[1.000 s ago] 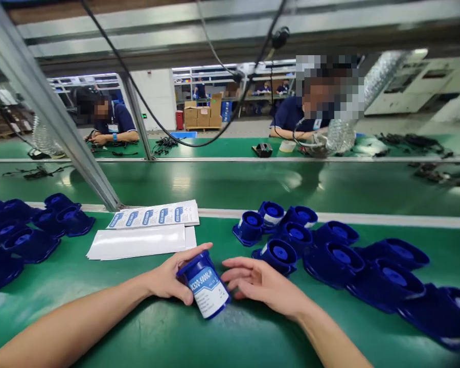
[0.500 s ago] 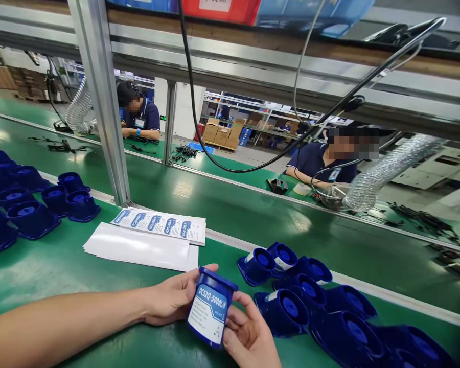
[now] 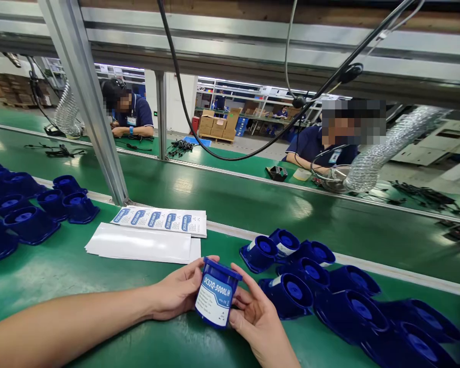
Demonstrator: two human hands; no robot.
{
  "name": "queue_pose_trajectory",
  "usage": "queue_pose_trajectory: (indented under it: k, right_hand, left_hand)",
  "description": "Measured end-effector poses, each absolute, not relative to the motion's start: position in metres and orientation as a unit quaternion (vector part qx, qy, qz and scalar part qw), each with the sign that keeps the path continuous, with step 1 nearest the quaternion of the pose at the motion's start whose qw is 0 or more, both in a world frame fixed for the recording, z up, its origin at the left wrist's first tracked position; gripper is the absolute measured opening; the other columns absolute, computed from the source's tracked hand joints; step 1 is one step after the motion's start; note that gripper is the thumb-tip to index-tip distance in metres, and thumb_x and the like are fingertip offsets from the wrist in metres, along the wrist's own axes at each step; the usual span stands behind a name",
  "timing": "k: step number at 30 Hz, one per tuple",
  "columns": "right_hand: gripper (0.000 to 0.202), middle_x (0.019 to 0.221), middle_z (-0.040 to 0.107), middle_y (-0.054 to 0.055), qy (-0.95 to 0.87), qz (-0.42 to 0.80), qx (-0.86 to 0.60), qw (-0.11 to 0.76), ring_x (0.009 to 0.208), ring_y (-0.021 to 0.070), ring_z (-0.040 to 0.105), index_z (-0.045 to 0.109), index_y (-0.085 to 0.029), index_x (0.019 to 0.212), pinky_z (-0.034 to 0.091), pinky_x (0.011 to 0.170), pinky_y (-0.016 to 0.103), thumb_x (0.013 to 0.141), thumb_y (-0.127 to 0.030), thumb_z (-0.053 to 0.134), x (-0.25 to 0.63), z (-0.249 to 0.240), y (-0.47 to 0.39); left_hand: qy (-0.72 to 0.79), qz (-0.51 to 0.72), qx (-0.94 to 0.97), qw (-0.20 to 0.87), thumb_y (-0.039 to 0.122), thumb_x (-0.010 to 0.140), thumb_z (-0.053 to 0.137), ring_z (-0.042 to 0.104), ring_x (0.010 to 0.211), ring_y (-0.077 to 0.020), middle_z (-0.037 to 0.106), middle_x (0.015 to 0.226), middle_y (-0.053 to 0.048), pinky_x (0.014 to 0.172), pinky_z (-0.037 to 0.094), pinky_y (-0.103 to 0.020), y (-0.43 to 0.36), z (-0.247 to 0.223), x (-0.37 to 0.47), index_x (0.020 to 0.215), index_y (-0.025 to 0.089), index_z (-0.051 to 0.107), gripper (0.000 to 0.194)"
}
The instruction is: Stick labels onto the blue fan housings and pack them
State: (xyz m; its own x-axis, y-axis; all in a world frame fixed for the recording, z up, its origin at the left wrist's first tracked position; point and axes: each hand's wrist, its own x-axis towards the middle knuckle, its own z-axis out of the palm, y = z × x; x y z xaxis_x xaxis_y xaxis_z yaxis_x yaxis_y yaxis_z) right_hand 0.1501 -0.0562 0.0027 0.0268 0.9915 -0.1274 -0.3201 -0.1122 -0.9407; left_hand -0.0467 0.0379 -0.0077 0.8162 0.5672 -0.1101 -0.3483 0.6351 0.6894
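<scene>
A blue plastic housing (image 3: 216,292) with a white and blue label facing me is held between both hands above the green bench. My left hand (image 3: 179,290) grips its left side, thumb at the front. Around its right side are the thumb and fingers of my right hand (image 3: 255,312). Beyond my hands lie a sheet of printed labels (image 3: 161,220) and blank white sheets (image 3: 138,242). Several blue housings, some showing labels, stand at the right (image 3: 291,291), and several more are at the left (image 3: 30,225).
A metal post (image 3: 88,102) rises behind the sheets, and a black cable (image 3: 180,87) hangs from the overhead frame. Across the green conveyor (image 3: 222,197), two people sit at another bench with silver ducts (image 3: 383,153) and cables.
The housing has turned slightly and stands more upright, its label facing me more squarely. My right hand's fingers have moved up along its right side. The camera view has shifted a little.
</scene>
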Motion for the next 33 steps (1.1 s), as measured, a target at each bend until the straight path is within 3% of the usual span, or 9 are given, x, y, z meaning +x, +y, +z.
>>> queue_pose_trajectory:
  k: [3, 11, 16, 20, 25, 33]
  right_hand:
    - [0.097, 0.12, 0.076, 0.013, -0.387, 0.589, -0.449, 0.549, 0.107, 0.0299, 0.073, 0.042, -0.03, 0.157, 0.059, 0.084, 0.041, 0.076, -0.043, 0.093, 0.152, -0.002, -0.054]
    - [0.098, 0.134, 0.072, 0.014, -0.368, 0.579, -0.433, 0.585, 0.123, 0.033, 0.069, 0.036, -0.034, 0.159, 0.055, 0.104, 0.049, 0.078, -0.052, 0.088, 0.137, 0.004, -0.055]
    - [0.088, 0.14, 0.068, 0.014, -0.369, 0.581, -0.408, 0.599, 0.128, 0.0315, 0.067, 0.037, -0.036, 0.157, 0.052, 0.109, 0.049, 0.084, -0.052, 0.083, 0.128, 0.01, -0.053]
    - [0.087, 0.14, 0.069, 0.015, -0.388, 0.561, -0.43, 0.591, 0.127, 0.0311, 0.068, 0.04, -0.032, 0.159, 0.051, 0.111, 0.051, 0.085, -0.052, 0.083, 0.127, 0.009, -0.053]
    - [0.097, 0.143, 0.07, 0.015, -0.403, 0.553, -0.463, 0.564, 0.13, 0.0317, 0.068, 0.034, -0.03, 0.165, 0.046, 0.119, 0.055, 0.085, -0.052, 0.084, 0.128, -0.003, -0.052]
    - [0.103, 0.155, 0.061, 0.017, -0.449, 0.542, -0.48, 0.524, 0.14, 0.0327, 0.061, 0.022, -0.024, 0.169, 0.041, 0.124, 0.059, 0.089, -0.05, 0.081, 0.129, -0.011, -0.052]
  left_hand:
    - [0.164, 0.263, 0.347, 0.885, 0.061, 0.086, 0.077, 0.072, 0.117, -0.0267, 0.073, 0.135, -0.011, 0.106, 0.049, -0.048, 0.038, -0.01, -0.046, 0.146, 0.034, 0.058, 0.069]
    - [0.206, 0.316, 0.365, 0.851, 0.058, 0.094, 0.071, 0.068, 0.092, -0.0171, 0.072, 0.098, -0.002, 0.089, 0.051, -0.033, 0.033, -0.018, -0.043, 0.157, 0.037, 0.045, 0.071]
    - [0.225, 0.322, 0.373, 0.841, 0.065, 0.094, 0.067, 0.068, 0.092, -0.0175, 0.072, 0.112, -0.005, 0.088, 0.052, -0.034, 0.031, -0.009, -0.044, 0.153, 0.035, 0.047, 0.069]
    - [0.224, 0.308, 0.393, 0.837, 0.055, 0.087, 0.079, 0.069, 0.097, -0.0195, 0.069, 0.118, -0.005, 0.089, 0.053, -0.035, 0.03, -0.002, -0.047, 0.144, 0.034, 0.049, 0.068]
    - [0.261, 0.329, 0.435, 0.797, 0.055, 0.088, 0.078, 0.067, 0.091, -0.0187, 0.067, 0.108, -0.003, 0.08, 0.049, -0.031, 0.029, -0.01, -0.05, 0.141, 0.03, 0.046, 0.066]
    - [0.259, 0.335, 0.538, 0.729, 0.064, 0.084, 0.078, 0.059, 0.101, -0.0212, 0.064, 0.111, -0.004, 0.087, 0.047, -0.033, 0.029, -0.013, -0.049, 0.136, 0.029, 0.041, 0.073]
